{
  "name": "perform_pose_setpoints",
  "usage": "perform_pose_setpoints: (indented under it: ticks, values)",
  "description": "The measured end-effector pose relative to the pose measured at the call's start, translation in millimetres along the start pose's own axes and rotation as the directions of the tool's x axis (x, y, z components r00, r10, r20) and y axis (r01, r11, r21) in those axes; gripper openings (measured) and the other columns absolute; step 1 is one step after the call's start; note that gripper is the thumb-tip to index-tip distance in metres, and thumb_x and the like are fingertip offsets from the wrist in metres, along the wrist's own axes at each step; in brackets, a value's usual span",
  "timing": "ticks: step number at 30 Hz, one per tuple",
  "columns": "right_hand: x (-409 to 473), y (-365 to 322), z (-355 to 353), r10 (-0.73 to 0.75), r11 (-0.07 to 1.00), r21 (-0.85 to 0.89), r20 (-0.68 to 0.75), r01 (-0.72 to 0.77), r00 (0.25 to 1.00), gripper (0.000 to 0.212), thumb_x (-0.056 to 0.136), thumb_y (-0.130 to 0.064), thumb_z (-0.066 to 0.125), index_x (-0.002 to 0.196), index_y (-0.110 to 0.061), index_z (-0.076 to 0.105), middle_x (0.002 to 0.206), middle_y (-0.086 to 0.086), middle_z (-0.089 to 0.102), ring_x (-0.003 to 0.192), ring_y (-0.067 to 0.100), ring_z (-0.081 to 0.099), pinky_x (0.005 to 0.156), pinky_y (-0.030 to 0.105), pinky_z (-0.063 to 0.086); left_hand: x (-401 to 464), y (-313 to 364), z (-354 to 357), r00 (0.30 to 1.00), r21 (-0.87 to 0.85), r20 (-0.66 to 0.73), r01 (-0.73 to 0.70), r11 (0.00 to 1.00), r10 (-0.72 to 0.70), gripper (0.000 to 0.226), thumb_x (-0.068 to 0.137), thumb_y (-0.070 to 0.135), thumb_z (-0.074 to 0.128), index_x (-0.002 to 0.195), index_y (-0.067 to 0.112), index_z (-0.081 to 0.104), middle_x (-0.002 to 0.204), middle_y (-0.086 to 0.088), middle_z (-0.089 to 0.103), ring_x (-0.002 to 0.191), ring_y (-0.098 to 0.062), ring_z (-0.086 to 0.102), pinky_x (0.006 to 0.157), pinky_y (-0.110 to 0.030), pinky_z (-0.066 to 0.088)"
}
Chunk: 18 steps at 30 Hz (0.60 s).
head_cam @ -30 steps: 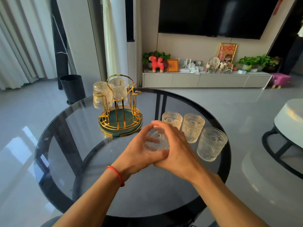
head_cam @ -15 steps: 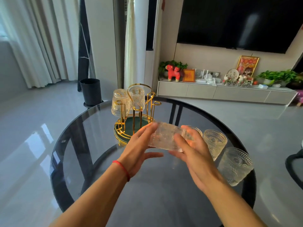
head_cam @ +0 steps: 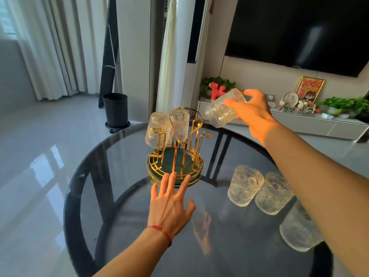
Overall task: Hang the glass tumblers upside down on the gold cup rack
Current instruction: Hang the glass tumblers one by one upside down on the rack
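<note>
The gold cup rack [head_cam: 179, 148] with a green round base stands on the round glass table [head_cam: 127, 196]. Two glass tumblers [head_cam: 157, 129] [head_cam: 180, 124] hang upside down on its far left pegs. My right hand [head_cam: 253, 112] holds a third embossed tumbler [head_cam: 222, 109], tilted with its mouth down-left, above and right of the rack's free pegs. My left hand [head_cam: 171, 204] is open, fingers spread, its tips at the near rim of the rack's base. Three more tumblers [head_cam: 244, 185] [head_cam: 274, 193] [head_cam: 297, 230] stand upright on the table at the right, the last partly hidden by my right forearm.
A black bin [head_cam: 115, 108] stands on the floor beyond the table. A low white cabinet [head_cam: 299, 122] with plants and ornaments runs along the back wall under a dark screen. Curtains hang at the left.
My right hand has taken the tumbler alone and raised it up and to the right above the rack. My left hand let go and dropped open to the rack's base.
</note>
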State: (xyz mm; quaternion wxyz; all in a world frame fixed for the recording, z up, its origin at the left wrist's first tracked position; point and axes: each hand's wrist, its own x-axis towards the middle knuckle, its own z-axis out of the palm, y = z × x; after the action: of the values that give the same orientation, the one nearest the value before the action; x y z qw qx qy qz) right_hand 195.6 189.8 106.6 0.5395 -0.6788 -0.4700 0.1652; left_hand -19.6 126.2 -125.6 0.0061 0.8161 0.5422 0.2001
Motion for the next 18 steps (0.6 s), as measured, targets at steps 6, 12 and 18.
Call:
perform_pose_setpoints:
  ticks: [6, 12, 18]
  values:
    - [32.7, -5.4, 27.0, -0.060, 0.985, -0.150, 0.133, 0.080, 0.989, 0.061, 0.071, -0.022, 0.091, 0.123, -0.003, 0.064, 0.115, 0.011, 0.067, 0.113, 0.030, 0.062, 0.097, 0.047, 0.055, -1.0, 0.1, 1.9, 1.000, -0.002, 0.002, 0.006, 1.000, -0.006, 0.070, 0.091, 0.059, 0.037, 0.155, 0.037, 0.019, 0.161, -0.012, 0.027, 0.148, -0.034, 0.017, 0.114, -0.060, 0.025]
    - [50.7, 5.2, 37.3, -0.058, 0.976, -0.177, 0.359, 0.129, 0.931, 0.078, 0.071, -0.015, 0.092, 0.140, -0.007, 0.056, 0.140, 0.013, 0.059, 0.132, 0.025, 0.053, 0.110, 0.046, 0.047, 1.2, 2.5, 0.0, 1.000, -0.012, 0.016, 0.016, 1.000, -0.016, 0.068, 0.090, 0.057, 0.045, 0.152, 0.035, 0.030, 0.156, -0.015, 0.039, 0.145, -0.037, 0.030, 0.109, -0.063, 0.033]
    - [53.5, 15.2, 48.3, -0.053, 0.938, -0.262, 0.542, 0.229, 0.838, 0.086, 0.069, -0.009, 0.091, 0.146, -0.009, 0.052, 0.148, 0.009, 0.054, 0.139, 0.023, 0.048, 0.113, 0.039, 0.040, 1.9, 2.5, 0.8, 1.000, -0.014, -0.004, 0.015, 1.000, -0.015, 0.065, 0.092, 0.056, 0.040, 0.153, 0.036, 0.027, 0.157, -0.015, 0.036, 0.146, -0.038, 0.027, 0.110, -0.063, 0.031]
